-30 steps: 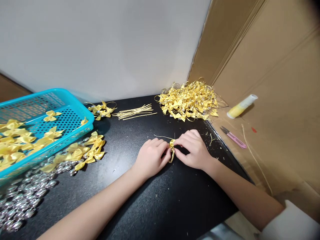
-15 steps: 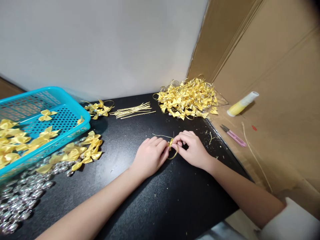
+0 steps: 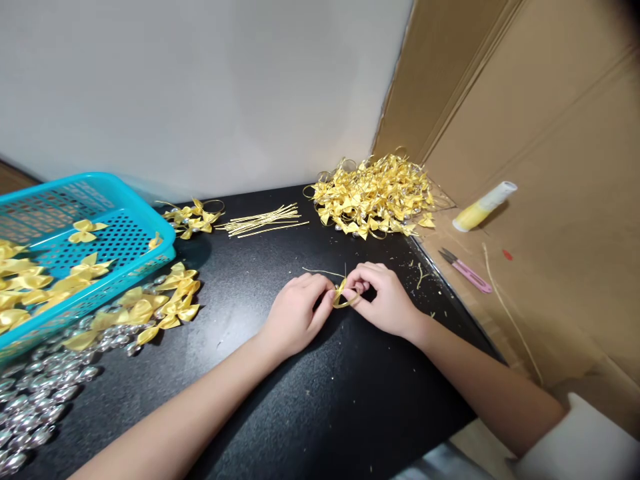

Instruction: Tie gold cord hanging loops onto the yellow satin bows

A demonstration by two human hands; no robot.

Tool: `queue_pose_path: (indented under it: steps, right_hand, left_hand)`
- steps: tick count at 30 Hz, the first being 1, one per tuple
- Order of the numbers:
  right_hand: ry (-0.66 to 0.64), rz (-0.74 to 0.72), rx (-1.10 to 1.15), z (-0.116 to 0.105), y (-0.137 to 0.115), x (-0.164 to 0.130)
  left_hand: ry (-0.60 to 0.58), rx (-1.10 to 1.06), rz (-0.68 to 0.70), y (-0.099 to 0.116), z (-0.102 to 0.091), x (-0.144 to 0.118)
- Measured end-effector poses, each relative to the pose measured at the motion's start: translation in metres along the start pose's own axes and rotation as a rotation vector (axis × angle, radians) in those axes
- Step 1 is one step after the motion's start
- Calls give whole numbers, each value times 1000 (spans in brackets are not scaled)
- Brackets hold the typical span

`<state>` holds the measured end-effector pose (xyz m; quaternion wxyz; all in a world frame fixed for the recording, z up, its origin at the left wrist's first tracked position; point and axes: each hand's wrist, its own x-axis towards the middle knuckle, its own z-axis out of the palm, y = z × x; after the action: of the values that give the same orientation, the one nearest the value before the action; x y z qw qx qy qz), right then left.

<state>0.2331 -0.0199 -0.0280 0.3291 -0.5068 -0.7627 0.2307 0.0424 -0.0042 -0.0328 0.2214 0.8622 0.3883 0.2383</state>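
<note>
Over the black tabletop (image 3: 280, 413), my left hand (image 3: 299, 313) and my right hand (image 3: 383, 297) meet at a small yellow ribbon bow (image 3: 339, 288). Thumb and forefinger of my left hand pinch the bow's left side. My right hand's fingertips close on its right side, where a gold cord (image 3: 345, 305) curves in a loop below the bow. A thin loose end of cord reaches out to the left behind my fingers. Much of the bow is covered by the fingertips.
A turquoise basket (image 3: 170, 248) with yellow bows stands left, silver beads (image 3: 45, 400) before it. Gold cord lengths (image 3: 265, 220) lie at the back beside a heap of finished-looking bows (image 3: 375, 193). Pink-handled snips (image 3: 467, 272) and a yellow-white tube (image 3: 484, 207) lie right, on cardboard.
The cord loop below the bow has swung up and to the right, and my fingers have shifted slightly on it. The whole view has moved a little.
</note>
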Motion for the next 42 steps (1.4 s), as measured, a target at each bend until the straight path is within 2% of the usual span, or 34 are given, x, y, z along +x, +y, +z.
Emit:
queue_pose_path:
  steps: [4, 8, 10, 13, 15, 18, 24, 31, 42]
  right_hand:
    - [-170, -30, -102, -4, 1, 1]
    - [-247, -62, -147, -5, 0, 2]
    - [-214, -85, -138, -4, 0, 2]
    - [-60, -130, -171, -1, 0, 1]
    - [46, -168, -231, 2, -1, 0]
    - [127, -234, -299, 5, -2, -3]
    - [122, -287, -361, 8, -4, -5]
    - [149, -283, -304, 4, -4, -1]
    - [167, -255, -260, 2, -3, -1]
  left_hand:
    - [-29, 92, 36, -2, 1, 0]
    - [-31, 153, 71, -2, 2, 1]
    - [17, 159, 50, -2, 1, 1]
    - [195, 150, 15, 1, 0, 0]
    - [258, 173, 61, 4, -2, -2]
    - [249, 218, 133, 8, -4, -5]
    - [204, 255, 99, 7, -2, -4]
    - [202, 81, 36, 4, 1, -3]
    - [257, -24, -23, 4, 1, -2]
